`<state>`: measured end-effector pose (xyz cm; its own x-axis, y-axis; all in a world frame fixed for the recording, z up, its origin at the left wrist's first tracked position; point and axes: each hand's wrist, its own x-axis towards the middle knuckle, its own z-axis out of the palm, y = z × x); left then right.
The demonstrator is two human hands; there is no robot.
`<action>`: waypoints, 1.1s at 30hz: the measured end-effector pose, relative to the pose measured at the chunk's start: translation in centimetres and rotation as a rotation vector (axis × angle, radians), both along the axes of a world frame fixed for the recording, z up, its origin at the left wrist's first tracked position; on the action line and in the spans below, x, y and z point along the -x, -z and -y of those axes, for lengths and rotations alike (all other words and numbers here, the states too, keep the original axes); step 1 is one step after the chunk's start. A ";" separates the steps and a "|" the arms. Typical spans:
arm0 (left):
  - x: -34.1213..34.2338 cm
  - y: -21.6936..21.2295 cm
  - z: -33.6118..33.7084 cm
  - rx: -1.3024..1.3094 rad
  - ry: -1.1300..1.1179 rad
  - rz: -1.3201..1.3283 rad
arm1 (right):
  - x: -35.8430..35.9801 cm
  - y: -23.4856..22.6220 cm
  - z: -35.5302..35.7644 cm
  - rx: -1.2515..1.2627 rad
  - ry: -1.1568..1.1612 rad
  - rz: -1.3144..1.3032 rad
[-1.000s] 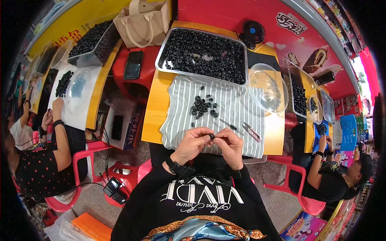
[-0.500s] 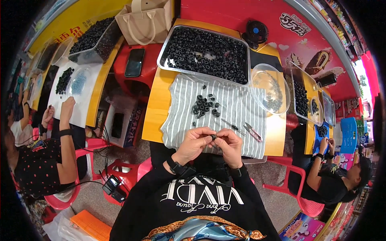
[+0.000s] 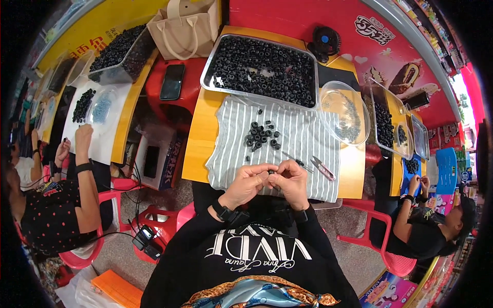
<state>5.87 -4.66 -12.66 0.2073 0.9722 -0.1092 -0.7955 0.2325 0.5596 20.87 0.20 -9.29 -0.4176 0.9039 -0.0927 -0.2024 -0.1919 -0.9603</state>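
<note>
Close together at the near edge of a grey striped cloth [image 3: 226, 154], my left hand [image 3: 245, 184] and my right hand [image 3: 290, 184] pinch a small black ring-shaped part [image 3: 271, 172] between their fingertips. Fingers hide much of it. Beyond them on the cloth lies a loose pile of black ring-shaped parts [image 3: 259, 136]. Just right of my hands rests a thin pointed tool with a black grip [image 3: 299, 162]. Beside that is a pair of small thread snips [image 3: 323, 169], partly pinkish.
A metal tray [image 3: 205, 77] full of black rings stands at the back. To its right are a clear round dish [image 3: 365, 120] with small pieces and a black fan [image 3: 324, 42]. A phone [image 3: 172, 82] lies on a red stool at left. People work at tables on both sides.
My two hands stay almost in place, with the fingers shifting slightly around the black ring. At the left, a co-worker's hands have moved a little.
</note>
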 end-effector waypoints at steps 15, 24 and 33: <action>-0.3 0.2 -1.6 0.249 -0.095 0.245 | 1.1 -0.6 0.2 -0.081 0.208 0.107; -0.8 -0.9 -2.4 0.180 -0.148 0.075 | -0.1 0.1 -0.4 -0.418 0.210 0.413; -0.7 -2.0 -2.9 -0.157 -0.321 -0.926 | -0.3 0.3 -0.4 -0.652 0.152 0.666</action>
<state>6.60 -1.72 -10.61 -0.1708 0.9845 0.0396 -0.0406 -0.0472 0.9981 21.20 0.63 -9.61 -0.3339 0.9022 0.2732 0.4476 0.4068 -0.7964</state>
